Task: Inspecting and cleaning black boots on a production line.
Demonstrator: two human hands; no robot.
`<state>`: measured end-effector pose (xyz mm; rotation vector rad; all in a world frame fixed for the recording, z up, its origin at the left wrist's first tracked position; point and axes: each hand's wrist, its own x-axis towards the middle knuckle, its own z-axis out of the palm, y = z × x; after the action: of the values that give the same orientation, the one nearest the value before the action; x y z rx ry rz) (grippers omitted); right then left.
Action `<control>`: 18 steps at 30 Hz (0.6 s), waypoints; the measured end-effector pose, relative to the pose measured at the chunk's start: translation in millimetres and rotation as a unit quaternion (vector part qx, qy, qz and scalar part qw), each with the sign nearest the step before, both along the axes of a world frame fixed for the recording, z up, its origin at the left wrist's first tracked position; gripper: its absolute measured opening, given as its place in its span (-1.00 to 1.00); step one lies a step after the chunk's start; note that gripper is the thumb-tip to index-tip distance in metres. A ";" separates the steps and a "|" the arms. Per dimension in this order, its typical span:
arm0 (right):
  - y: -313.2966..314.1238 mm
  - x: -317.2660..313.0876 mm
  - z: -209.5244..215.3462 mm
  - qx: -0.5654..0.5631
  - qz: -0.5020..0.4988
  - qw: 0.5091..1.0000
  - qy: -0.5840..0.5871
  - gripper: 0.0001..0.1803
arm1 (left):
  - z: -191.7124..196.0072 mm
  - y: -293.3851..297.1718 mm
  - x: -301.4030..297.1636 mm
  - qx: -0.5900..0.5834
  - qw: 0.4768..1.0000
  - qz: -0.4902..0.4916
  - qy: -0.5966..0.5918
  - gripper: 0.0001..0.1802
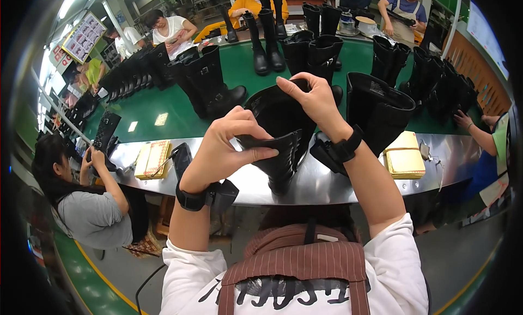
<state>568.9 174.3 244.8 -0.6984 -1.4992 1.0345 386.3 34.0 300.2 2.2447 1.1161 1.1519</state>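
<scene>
A tall black boot (280, 113) stands upright on the metal table edge in front of me, its wide shaft opening turned up toward me. My left hand (234, 143) pinches the near left rim of the shaft between thumb and fingers. On the far rim, my right hand (316, 100) grips with the thumb over the edge. Between my hands the shaft is spread, showing its dark inside. Another black boot (378, 110) stands just right of my right wrist. The foot of the held boot is partly hidden below the shaft.
Stacks of yellow paper (152, 159) and banded yellow sheets (404, 157) lie on the metal edge (218, 192) to either side. Behind it, a green table surface (155, 127) carries several black boots (204, 80). Co-workers sit along both sides and at the far end.
</scene>
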 end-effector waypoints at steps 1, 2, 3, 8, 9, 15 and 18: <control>-0.7 -2.2 -0.7 0.055 -0.021 0.997 -0.057 -0.61 | -1.1 -0.2 -1.2 -0.008 1.000 -0.003 0.000 -0.77; -0.8 -5.2 -1.8 0.047 -0.031 0.997 -0.057 -0.61 | -2.5 -0.1 -2.8 0.004 1.000 -0.008 -0.005 -0.77; 0.1 -9.3 -2.8 0.016 -0.024 0.998 -0.049 -0.62 | -3.9 0.2 -5.7 0.017 1.000 -0.013 -0.011 -0.77; 8.2 -40.5 3.6 -0.088 -0.015 0.996 0.027 -0.64 | -11.3 2.1 -34.3 0.033 0.997 -0.028 -0.063 -0.70; 8.8 -45.2 8.4 -0.074 -0.031 0.996 0.034 -0.64 | -11.8 3.2 -42.3 0.034 0.996 -0.032 -0.078 -0.69; 4.2 -51.8 35.7 -0.108 0.053 0.992 0.030 -0.58 | 1.9 -2.1 -71.7 0.083 0.994 0.001 -0.065 -0.67; 2.9 -54.2 30.3 -0.106 0.050 0.993 0.013 -0.55 | 17.6 -8.3 -68.0 0.031 0.999 0.006 0.034 -0.61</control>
<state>514.7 177.2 275.1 -0.7610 -1.4265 1.2882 318.3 25.7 317.9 2.3441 1.1363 1.1376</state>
